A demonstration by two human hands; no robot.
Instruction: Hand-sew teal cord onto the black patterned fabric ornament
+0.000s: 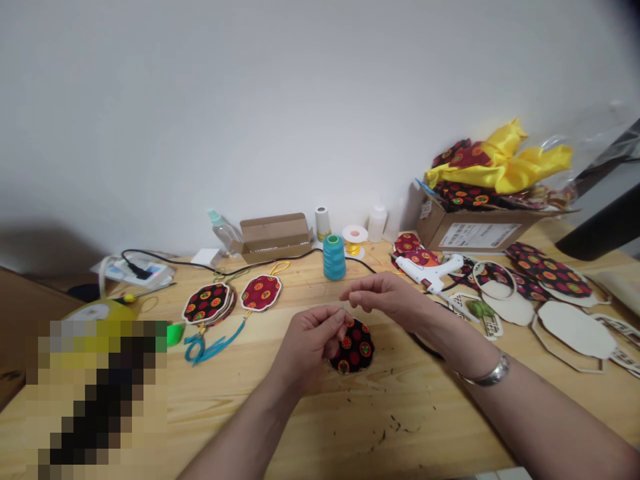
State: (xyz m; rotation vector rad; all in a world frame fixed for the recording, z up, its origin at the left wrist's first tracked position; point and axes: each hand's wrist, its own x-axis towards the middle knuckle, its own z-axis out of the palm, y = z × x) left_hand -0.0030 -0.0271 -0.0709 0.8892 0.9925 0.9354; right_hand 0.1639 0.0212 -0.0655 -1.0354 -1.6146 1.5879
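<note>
My left hand (317,337) is closed in a pinch, thumb against the fingers, over the left edge of a round black patterned fabric piece (359,347). Whatever lies in the pinch is too small to make out. The fabric piece has scalloped edges and red, orange and green motifs. My right hand (383,295) hovers just above and to the right, fingers stretched loosely towards my left fingertips, holding nothing that I can see. Behind the hands stands a teal thread cone (334,259). To the left lie a red fabric pendant (261,293) and a stack of black pendants (207,303) with a teal tassel (215,348).
A white glue gun (430,272) and wooden cutouts (575,330) lie on the right. A cardboard box (470,230) of fabrics stands behind them. A black cable (240,270) crosses the back. A spool of yellow cord (354,243) and dark scraps (395,423) are on the table.
</note>
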